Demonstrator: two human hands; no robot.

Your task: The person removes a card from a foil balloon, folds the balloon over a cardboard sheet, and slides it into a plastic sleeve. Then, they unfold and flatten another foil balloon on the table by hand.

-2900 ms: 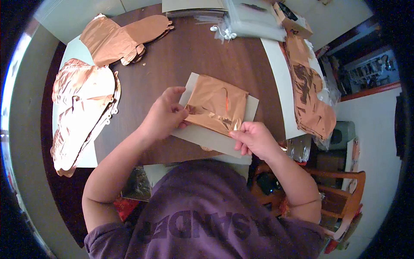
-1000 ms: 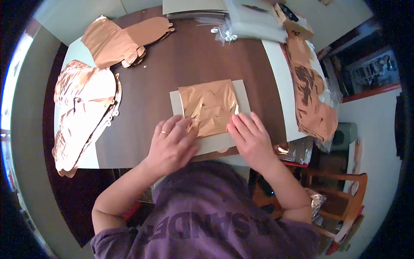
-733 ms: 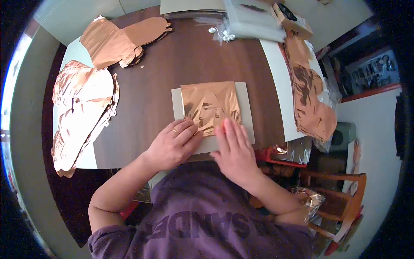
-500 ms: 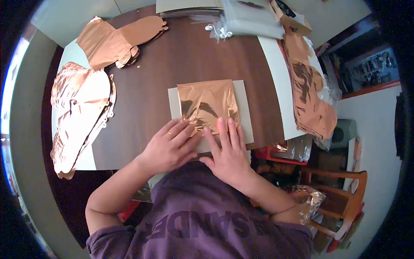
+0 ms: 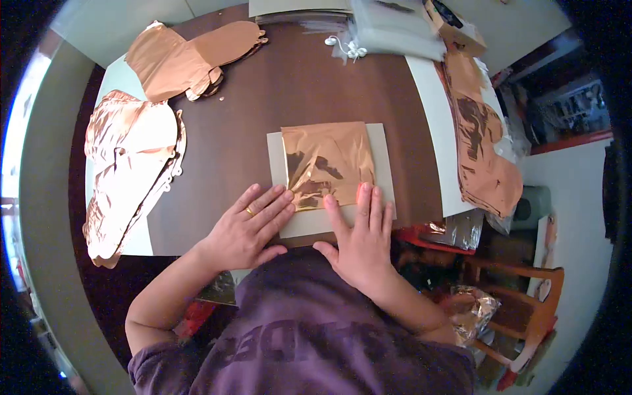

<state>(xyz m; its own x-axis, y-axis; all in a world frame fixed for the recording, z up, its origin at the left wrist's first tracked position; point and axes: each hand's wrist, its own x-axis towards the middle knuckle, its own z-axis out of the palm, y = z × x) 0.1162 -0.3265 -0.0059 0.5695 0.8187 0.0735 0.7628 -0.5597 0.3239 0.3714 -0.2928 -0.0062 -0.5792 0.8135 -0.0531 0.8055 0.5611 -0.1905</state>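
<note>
A folded rose-gold foil balloon [image 5: 329, 158] lies flat on a pale grey card [image 5: 384, 168] on the brown table. My left hand [image 5: 253, 224], with a ring on one finger, lies flat with its fingertips at the foil's near left corner. My right hand [image 5: 361, 240] has its fingers spread, and its fingertips touch the near right edge of the foil. Neither hand is closed round anything. The foil has creases and shiny dark reflections. Part of the card shows below the foil, between my hands.
Flat foil balloons [image 5: 131, 171] lie in a stack at the left, with more foil pieces [image 5: 191, 59] behind them. Another foil stack [image 5: 480, 131] lies at the right edge. Clear plastic bags [image 5: 395, 33], a white cord [image 5: 345, 47] and a small box [image 5: 454, 26] are at the back. A wooden chair [image 5: 550, 289] stands right.
My left hand has slid left, from over the near edge of the foil to its corner. My right hand remains at the near right edge. The whole view has shifted slightly.
</note>
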